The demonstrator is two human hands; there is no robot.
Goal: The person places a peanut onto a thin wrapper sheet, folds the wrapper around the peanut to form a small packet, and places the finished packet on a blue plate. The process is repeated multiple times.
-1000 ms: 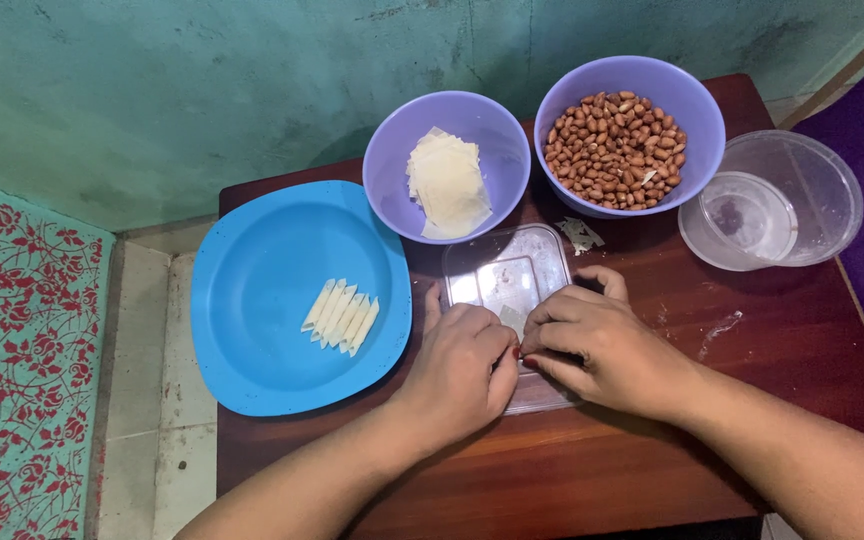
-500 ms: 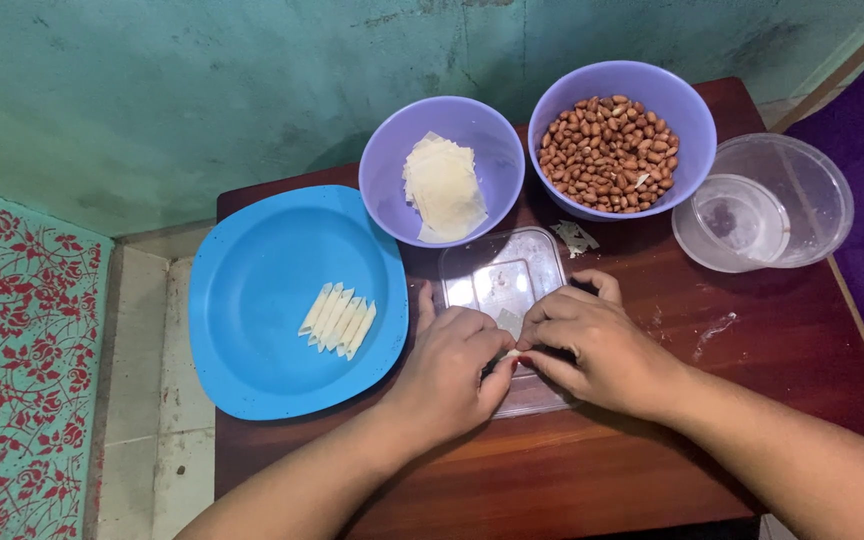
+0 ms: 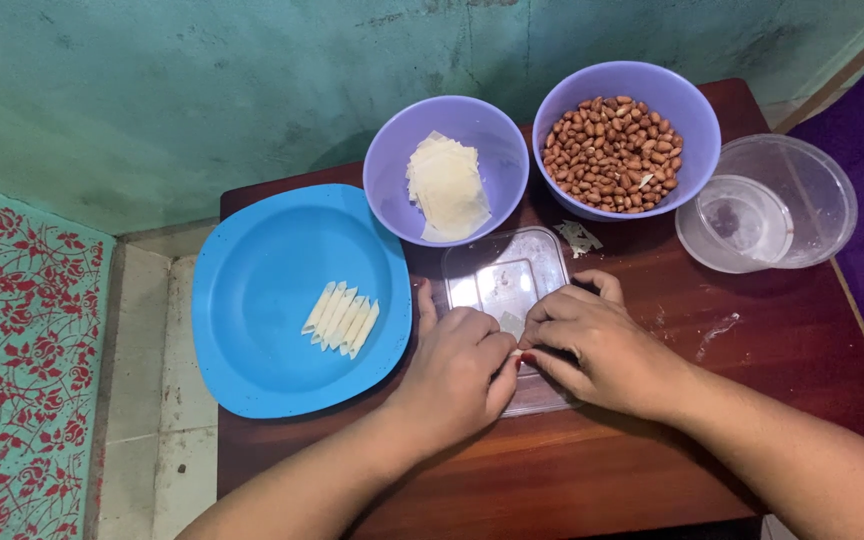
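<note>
My left hand [image 3: 457,365] and my right hand [image 3: 597,345] meet over a clear plastic lid [image 3: 502,275] lying flat on the table. Their fingertips pinch a small pale wrapper piece [image 3: 512,325] between them; what is inside it is hidden. A blue plate [image 3: 272,310] to the left carries several rolled pale sticks [image 3: 342,320]. Behind the hands a purple bowl [image 3: 447,125] holds a stack of pale square wrappers [image 3: 447,190]. A second purple bowl [image 3: 697,130] holds peanuts [image 3: 612,155].
A clear plastic container [image 3: 812,210] with a smaller clear cup [image 3: 742,220] in it stands at the right. The dark wooden table [image 3: 772,340] has a scrap of wrapper [image 3: 580,237] and smears on it. A green wall and a red-patterned mat [image 3: 12,360] lie beyond.
The hands stay together over the lid, with only small finger movements on the wrapper piece. Nothing else has moved.
</note>
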